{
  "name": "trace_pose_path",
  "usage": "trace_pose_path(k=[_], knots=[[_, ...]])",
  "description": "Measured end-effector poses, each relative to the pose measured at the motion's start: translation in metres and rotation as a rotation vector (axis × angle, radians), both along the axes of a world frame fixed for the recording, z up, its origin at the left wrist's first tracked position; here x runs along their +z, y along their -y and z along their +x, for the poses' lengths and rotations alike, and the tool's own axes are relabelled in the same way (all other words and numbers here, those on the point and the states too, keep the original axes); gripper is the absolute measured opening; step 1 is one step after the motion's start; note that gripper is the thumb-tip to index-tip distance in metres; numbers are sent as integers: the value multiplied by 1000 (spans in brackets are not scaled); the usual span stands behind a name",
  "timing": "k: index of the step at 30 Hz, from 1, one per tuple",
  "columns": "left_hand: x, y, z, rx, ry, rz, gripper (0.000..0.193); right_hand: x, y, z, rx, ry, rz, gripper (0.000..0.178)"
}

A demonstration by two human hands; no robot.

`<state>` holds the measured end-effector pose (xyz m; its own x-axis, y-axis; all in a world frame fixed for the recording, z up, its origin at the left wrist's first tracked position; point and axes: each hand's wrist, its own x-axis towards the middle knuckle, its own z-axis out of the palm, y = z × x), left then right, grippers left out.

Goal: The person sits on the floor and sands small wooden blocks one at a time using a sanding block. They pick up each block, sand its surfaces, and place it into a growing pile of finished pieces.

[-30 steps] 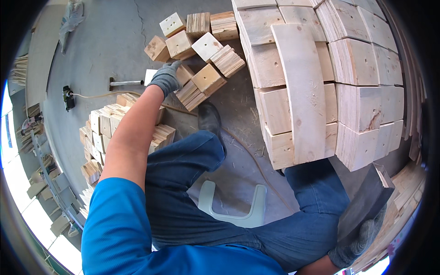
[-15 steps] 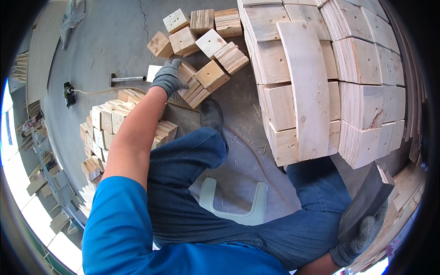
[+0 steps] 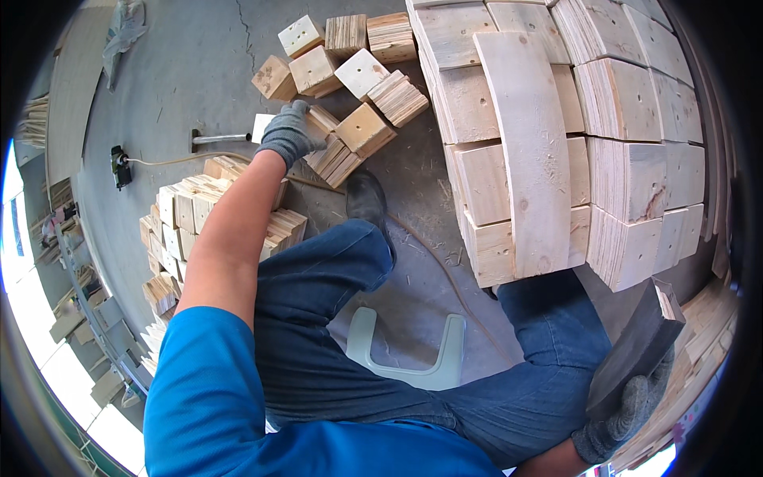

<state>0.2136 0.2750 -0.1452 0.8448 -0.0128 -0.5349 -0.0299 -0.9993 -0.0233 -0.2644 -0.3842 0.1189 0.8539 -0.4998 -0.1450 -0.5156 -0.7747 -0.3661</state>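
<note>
My left hand [image 3: 292, 133], in a grey knitted glove, reaches out to a loose cluster of wooden blocks on the floor. Its fingers are bent over a wooden block [image 3: 321, 119], with the thumb on the near side; the palm side is hidden. A pale wooden piece [image 3: 261, 126] shows just left of the glove. Low at the right, my gloved right hand [image 3: 632, 405] is closed round a long dark block [image 3: 636, 350], held tilted beside my right thigh. That block has a smooth grey-black face and a lighter, layered-looking end.
A tall stack of wooden blocks [image 3: 477, 183] stands at the right, with a curved plank [image 3: 528, 151] against it. Another block pile [image 3: 187, 211] lies left. A metal tube [image 3: 222, 137], a hose [image 3: 445, 274] and a pale green stool [image 3: 405, 378] are around my legs.
My left hand's fingers have curled a little more over the block, and the hand has shifted slightly. The right hand keeps the dark block in nearly the same place.
</note>
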Motion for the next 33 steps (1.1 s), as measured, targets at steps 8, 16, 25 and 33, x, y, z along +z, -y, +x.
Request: trace_pose_path(k=[8, 16, 25, 33], knots=[[-5, -6, -7, 12, 129, 22, 93, 33, -91, 98, -174, 146, 338, 85], [45, -11, -20, -51, 380, -205, 83, 35, -118, 122, -99, 198, 368, 96], [153, -23, -43, 75, 698, -598, 74, 49, -143, 129, -35, 422, 619, 89], [256, 29, -78, 670, 727, -1585, 73, 61, -156, 124, 13, 510, 729, 70]])
